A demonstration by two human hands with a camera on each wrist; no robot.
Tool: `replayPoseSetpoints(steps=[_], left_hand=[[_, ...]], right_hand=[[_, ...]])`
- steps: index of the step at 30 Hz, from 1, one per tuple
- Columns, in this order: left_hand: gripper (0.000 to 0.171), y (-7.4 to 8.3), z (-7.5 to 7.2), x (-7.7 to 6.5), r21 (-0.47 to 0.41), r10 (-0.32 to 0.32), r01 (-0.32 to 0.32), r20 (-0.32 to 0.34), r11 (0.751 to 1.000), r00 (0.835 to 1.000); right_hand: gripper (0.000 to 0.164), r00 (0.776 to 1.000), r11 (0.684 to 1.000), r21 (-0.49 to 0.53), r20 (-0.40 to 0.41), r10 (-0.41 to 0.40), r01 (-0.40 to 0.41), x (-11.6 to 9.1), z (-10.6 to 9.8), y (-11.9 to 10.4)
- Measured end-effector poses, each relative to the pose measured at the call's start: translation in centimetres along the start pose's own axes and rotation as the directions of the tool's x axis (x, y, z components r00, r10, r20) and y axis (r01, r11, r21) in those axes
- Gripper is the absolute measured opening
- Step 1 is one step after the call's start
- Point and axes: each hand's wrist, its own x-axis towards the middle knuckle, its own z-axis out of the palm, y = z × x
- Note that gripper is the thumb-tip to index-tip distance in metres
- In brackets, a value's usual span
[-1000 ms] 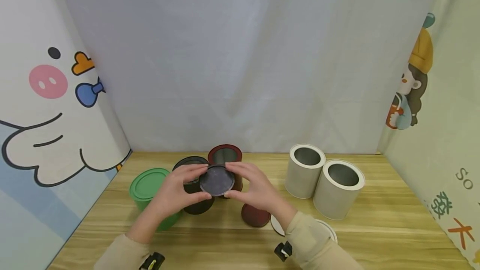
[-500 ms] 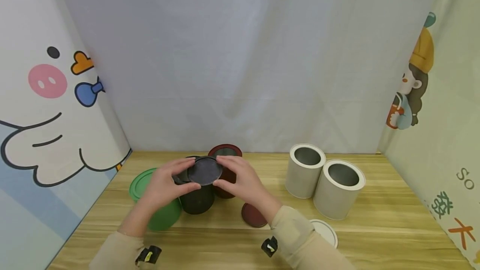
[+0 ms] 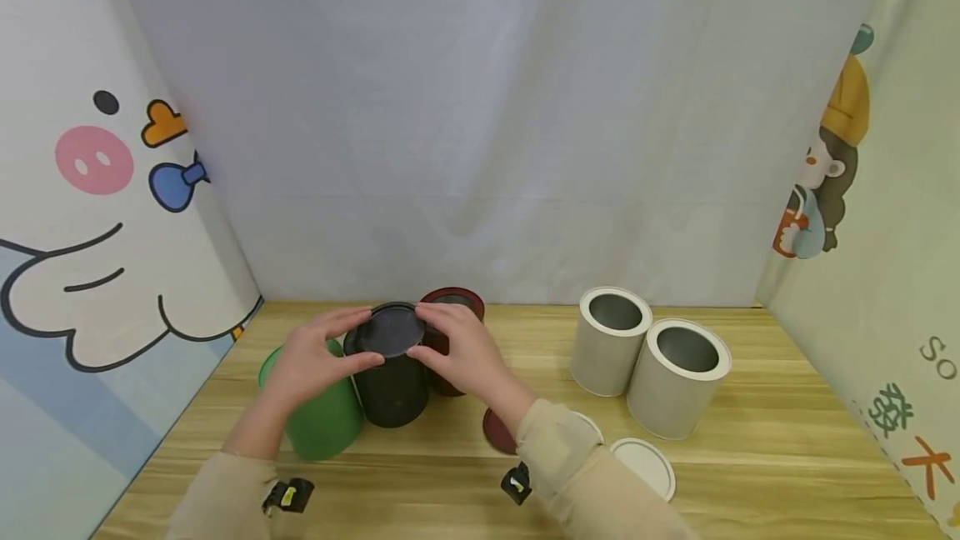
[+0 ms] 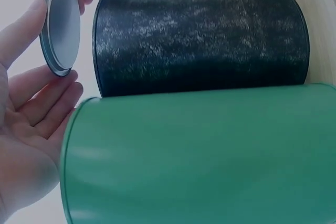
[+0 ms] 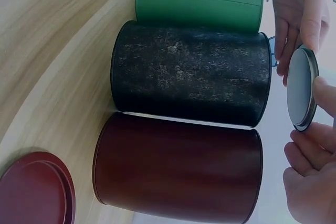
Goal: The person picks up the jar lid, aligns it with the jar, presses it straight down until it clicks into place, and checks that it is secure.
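A round black lid [image 3: 392, 331] is held level by its edges just above the black canister [image 3: 393, 394]. My left hand [image 3: 309, 357] pinches its left side between thumb and fingers. On the opposite side my right hand [image 3: 467, 355] grips it the same way. Both wrist views show a gap between the lid [image 4: 64, 27] and the canister's rim. The green canister [image 3: 324, 423] stands left of the black one, close to my left hand. Behind my right hand is the dark red canister [image 3: 453, 297], uncovered and partly hidden.
Two white canisters [image 3: 611, 340] without lids stand to the right. A dark red lid [image 3: 498, 432] and two white lids [image 3: 643, 467] lie on the wooden table [image 3: 787, 457], one white lid partly behind my right sleeve. A hanging cloth [image 3: 480, 123] borders the back.
Both hands have carried the black lid left and away from me, from in front of the red canister to over the black one. The canisters have not moved.
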Motion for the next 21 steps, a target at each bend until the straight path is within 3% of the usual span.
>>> replayPoseSetpoints(steps=[21], left_hand=[[0.069,-1.4,-0.4,0.8,0.071,-0.049,0.041,0.117,0.997,0.992]], right_hand=[[0.053,0.993,0.996,-0.077,0.107,0.054,-0.045,1.1,1.4,0.1]])
